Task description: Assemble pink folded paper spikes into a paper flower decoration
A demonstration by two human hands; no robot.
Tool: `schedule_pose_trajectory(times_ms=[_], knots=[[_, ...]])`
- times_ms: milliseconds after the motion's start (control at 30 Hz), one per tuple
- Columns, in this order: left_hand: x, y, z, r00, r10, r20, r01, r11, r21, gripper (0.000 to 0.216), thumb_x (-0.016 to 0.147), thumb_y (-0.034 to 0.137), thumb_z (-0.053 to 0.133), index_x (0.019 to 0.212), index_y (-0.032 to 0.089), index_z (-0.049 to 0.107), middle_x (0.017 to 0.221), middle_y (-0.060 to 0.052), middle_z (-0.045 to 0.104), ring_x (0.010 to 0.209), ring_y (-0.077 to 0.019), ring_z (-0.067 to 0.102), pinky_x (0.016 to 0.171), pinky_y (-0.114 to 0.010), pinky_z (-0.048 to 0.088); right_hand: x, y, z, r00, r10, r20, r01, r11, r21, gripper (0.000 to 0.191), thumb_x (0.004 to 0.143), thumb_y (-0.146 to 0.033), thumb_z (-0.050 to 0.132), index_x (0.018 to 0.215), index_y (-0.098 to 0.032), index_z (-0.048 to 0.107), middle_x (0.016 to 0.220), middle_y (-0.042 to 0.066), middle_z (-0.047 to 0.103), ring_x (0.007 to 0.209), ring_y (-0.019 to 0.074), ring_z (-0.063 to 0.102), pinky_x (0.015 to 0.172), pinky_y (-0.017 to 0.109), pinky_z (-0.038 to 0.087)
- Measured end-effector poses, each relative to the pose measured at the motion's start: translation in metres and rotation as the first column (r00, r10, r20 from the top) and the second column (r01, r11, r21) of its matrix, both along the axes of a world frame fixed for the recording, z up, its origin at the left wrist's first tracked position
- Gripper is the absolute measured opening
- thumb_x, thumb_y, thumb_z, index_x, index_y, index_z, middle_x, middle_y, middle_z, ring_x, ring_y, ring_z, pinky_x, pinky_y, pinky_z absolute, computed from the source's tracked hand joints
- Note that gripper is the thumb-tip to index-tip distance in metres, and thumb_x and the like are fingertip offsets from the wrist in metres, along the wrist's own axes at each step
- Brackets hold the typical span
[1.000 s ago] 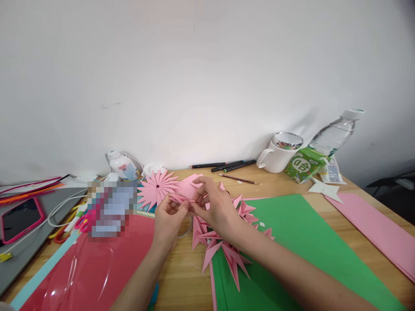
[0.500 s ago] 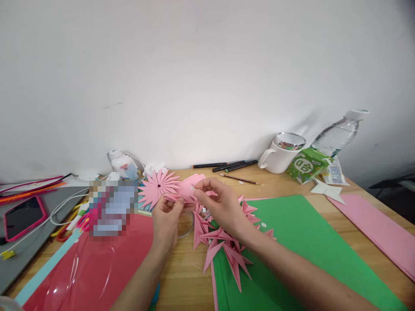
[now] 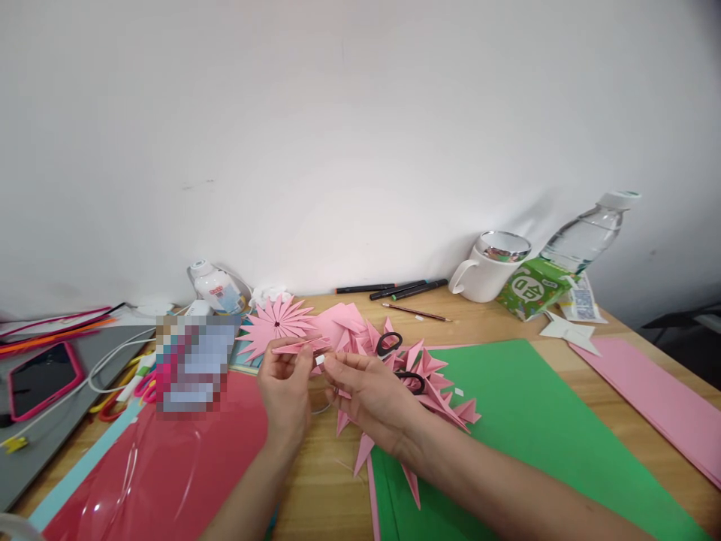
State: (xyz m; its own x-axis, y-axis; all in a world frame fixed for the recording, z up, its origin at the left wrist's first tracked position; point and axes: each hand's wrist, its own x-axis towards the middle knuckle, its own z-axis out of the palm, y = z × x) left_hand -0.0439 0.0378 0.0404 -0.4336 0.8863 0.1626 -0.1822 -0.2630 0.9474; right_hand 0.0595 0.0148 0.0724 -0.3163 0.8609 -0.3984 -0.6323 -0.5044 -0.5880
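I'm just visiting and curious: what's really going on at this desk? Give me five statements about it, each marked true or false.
1. The left hand holds a folded pink paper. True.
2. The right hand grips the bottle. False: a small white piece is at its fingertips.
3. The white mug stands to the right of the black markers. True.
4. The green sheet lies left of the red sheet. False: it lies to the right.
5. The pencil stands in the mug. False: it lies on the desk.
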Motion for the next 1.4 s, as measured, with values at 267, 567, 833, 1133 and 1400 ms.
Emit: schedule_pose_trajectory(times_ms=[267,567,833,1133,1400], knots=[[0.000,0.004,0.013,0.969,-0.169,0.182,0.196,0.970,-0.141,0.020,0.061,0.023,0.072,0.070,0.015,0.056,0.060,0.004,0.064,0.055,-0.0130,0.063,0.054,-0.024,0.053,0.050,0.027,0.021,0.846,-0.008,0.533,-0.304,0.814,0.495,0.032,0.067,-0.011,0.062,0.098,-0.018,0.058,0.082,0.001,0.062,0.069,0.0102,0.055,0.064,0.023,0.042],[-0.002,0.003,0.015,0.864,-0.410,0.291,0.488,0.824,-0.288,0.027,0.058,0.026,0.075,0.068,0.012,0.055,0.055,0.000,0.065,0.051,-0.0132,0.063,0.050,-0.022,0.053,0.097,0.016,0.013,0.068,-0.229,0.971,-0.759,0.620,0.199,0.040,0.074,-0.011,0.054,0.113,-0.017,0.048,0.071,0.000,0.066,0.061,0.0140,0.057,0.057,0.024,0.038],[0.000,0.002,0.012,0.864,-0.422,0.277,0.493,0.822,-0.284,0.029,0.060,0.028,0.075,0.071,0.012,0.054,0.057,-0.001,0.066,0.053,-0.0143,0.065,0.050,-0.022,0.054,0.092,-0.010,-0.015,-0.030,-0.206,0.978,-0.676,0.725,0.132,0.040,0.075,-0.009,0.051,0.114,-0.017,0.046,0.070,0.000,0.066,0.062,0.0153,0.058,0.055,0.024,0.035],[-0.001,0.002,0.017,0.849,-0.455,0.268,0.520,0.811,-0.270,0.030,0.060,0.031,0.075,0.070,0.013,0.053,0.056,-0.001,0.066,0.050,-0.0139,0.064,0.047,-0.020,0.052,0.081,-0.002,0.001,-0.151,-0.266,0.952,-0.778,0.626,0.051,0.061,0.066,-0.007,0.058,0.124,-0.015,0.041,0.090,0.008,0.067,0.073,0.0212,0.060,0.058,0.027,0.037],[-0.001,0.001,0.015,0.849,-0.453,0.273,0.522,0.802,-0.291,0.031,0.061,0.031,0.075,0.071,0.014,0.050,0.050,0.002,0.062,0.045,-0.0142,0.063,0.045,-0.022,0.053,0.087,0.004,0.009,0.025,-0.193,0.981,-0.764,0.629,0.143,0.054,0.072,-0.006,0.052,0.124,-0.018,0.041,0.074,0.002,0.066,0.064,0.0147,0.059,0.056,0.023,0.040]])
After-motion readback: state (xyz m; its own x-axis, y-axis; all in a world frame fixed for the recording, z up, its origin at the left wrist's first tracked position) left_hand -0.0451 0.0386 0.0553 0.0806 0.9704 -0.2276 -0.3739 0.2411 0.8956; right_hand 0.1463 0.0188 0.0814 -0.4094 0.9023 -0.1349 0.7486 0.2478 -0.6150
